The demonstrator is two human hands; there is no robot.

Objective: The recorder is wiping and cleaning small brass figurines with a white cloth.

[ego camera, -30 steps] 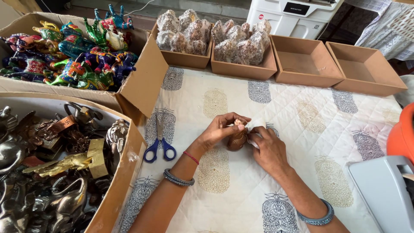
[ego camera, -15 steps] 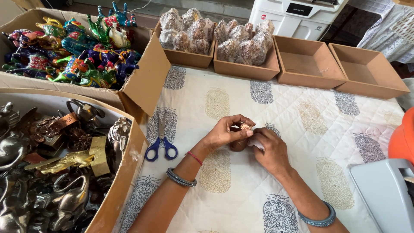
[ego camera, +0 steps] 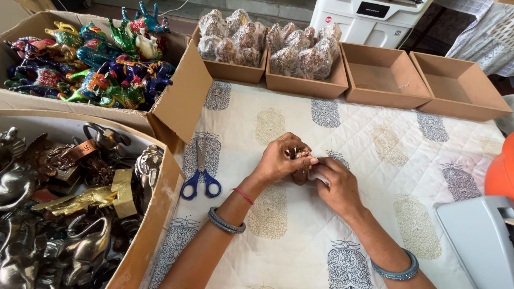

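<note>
Both hands [ego camera: 308,174] now hide 1 figurine [ego camera: 301,155]

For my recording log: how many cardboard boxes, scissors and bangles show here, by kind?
Small brown boxes: 4, the first at the left of the back row
Large figurine boxes: 2, the first holding painted ones
Scissors: 1
Bangles: 2, one by each of the hands, the first
Total: 9

Wrapped bundles [ego camera: 231,36] in brown trays, dark screen [ego camera: 372,9] on white machine [ego camera: 369,24]
</note>
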